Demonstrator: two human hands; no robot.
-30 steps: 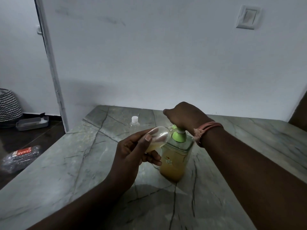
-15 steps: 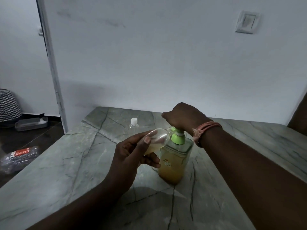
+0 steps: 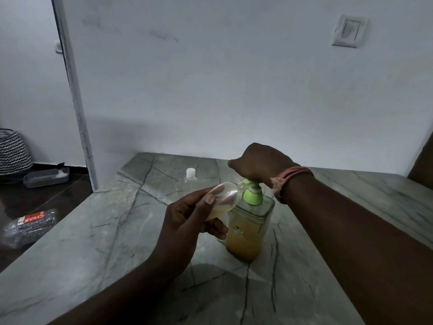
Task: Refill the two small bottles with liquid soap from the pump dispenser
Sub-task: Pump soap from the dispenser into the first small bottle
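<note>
The pump dispenser (image 3: pixel 247 227), about half full of amber soap, stands upright on the grey marble table (image 3: pixel 98 242). The right hand (image 3: pixel 260 164) sits curled over the green pump head (image 3: pixel 251 193). The left hand (image 3: pixel 187 221) grips a small clear bottle (image 3: pixel 222 200), tilted, mouth at the spout, some soap inside. A second small bottle (image 3: pixel 190 175), white-capped, stands just behind.
</note>
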